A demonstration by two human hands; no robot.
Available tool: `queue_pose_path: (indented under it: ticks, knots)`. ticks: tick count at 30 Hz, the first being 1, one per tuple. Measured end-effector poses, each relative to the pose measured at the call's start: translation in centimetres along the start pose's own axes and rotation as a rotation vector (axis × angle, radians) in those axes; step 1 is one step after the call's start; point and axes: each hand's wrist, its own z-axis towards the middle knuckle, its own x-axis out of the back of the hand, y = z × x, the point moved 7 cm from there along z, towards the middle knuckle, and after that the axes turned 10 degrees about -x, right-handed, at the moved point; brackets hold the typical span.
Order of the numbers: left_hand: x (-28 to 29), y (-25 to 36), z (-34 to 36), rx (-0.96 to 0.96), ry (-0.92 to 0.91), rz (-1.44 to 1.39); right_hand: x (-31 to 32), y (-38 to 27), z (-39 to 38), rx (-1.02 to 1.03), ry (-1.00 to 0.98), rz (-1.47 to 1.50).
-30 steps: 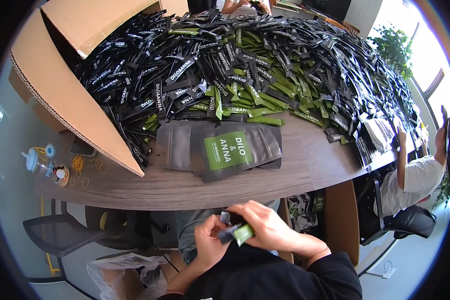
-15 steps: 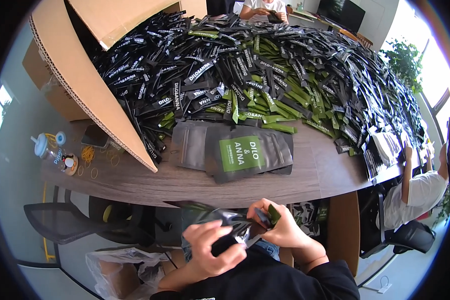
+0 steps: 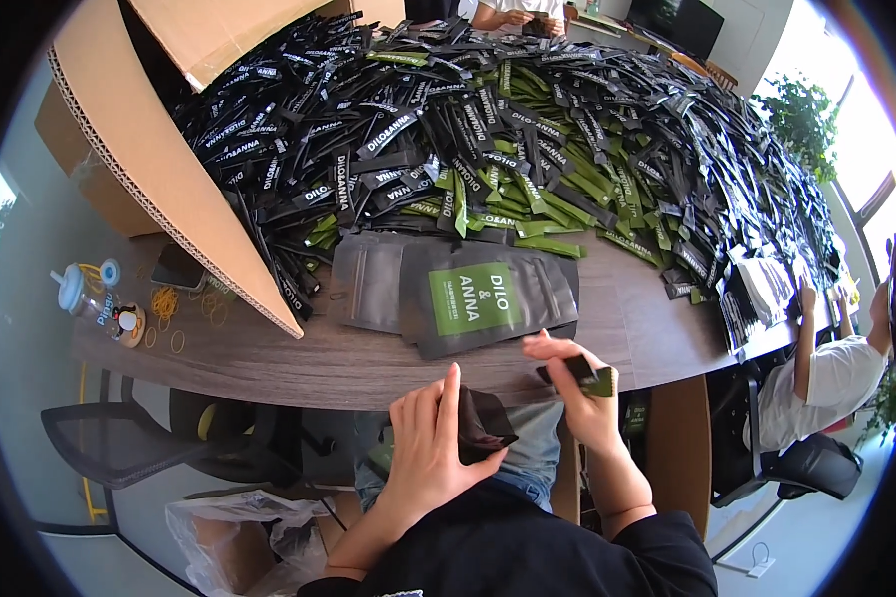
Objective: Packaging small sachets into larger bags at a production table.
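Note:
Above my lap, my left hand [image 3: 430,436] holds a black pouch [image 3: 485,426] between thumb and fingers, its mouth spread open towards the right. My right hand [image 3: 589,403] is apart from the pouch, over the table's front edge, with its thumb pressed on a few short stick sachets [image 3: 597,381], black and green. Just beyond both hands, several flat black pouches lie overlapped on the table; the top pouch [image 3: 513,289] bears a green label. Behind them rises a big heap of black and green stick sachets [image 3: 408,129].
A cardboard flap [image 3: 179,199] leans along the table's left side. Left of it are a bottle [image 3: 95,303], rubber bands [image 3: 165,301] and a phone [image 3: 179,267]. Co-workers sit at the far side and at the right [image 3: 826,383]. An office chair [image 3: 169,428] stands left.
My right hand has drawn away from the pouch, up and to the right, with the sachets in it. My left hand has turned upright, keeping the pouch. The view has shifted slightly.

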Motion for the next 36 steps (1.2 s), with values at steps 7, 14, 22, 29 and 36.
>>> queue_pose_path:
  ticks: [7, 14, 22, 29, 36]
  knots:
    - [-0.5, 1.1, 0.3, 0.011, 0.053, -0.164, -3.3, -1.1, -2.0, -0.080, -0.257, 0.458]
    - [1.4, -0.4, -0.3, 0.092, 0.143, -0.425, -4.1, 2.4, -3.3, -0.331, -0.169, 0.566]
    - [1.8, -3.4, -0.9, 0.216, 0.003, -0.474, -1.0, 0.1, -2.6, -0.004, 0.142, -0.061]
    - [0.7, -2.4, -1.0, 0.087, -0.223, -0.513, -4.2, 2.6, -3.4, -0.287, -0.923, -0.211]
    - [-0.8, -0.5, -0.1, 0.099, -0.139, -0.517, -5.7, 6.1, -3.7, -0.490, -0.858, -0.182]
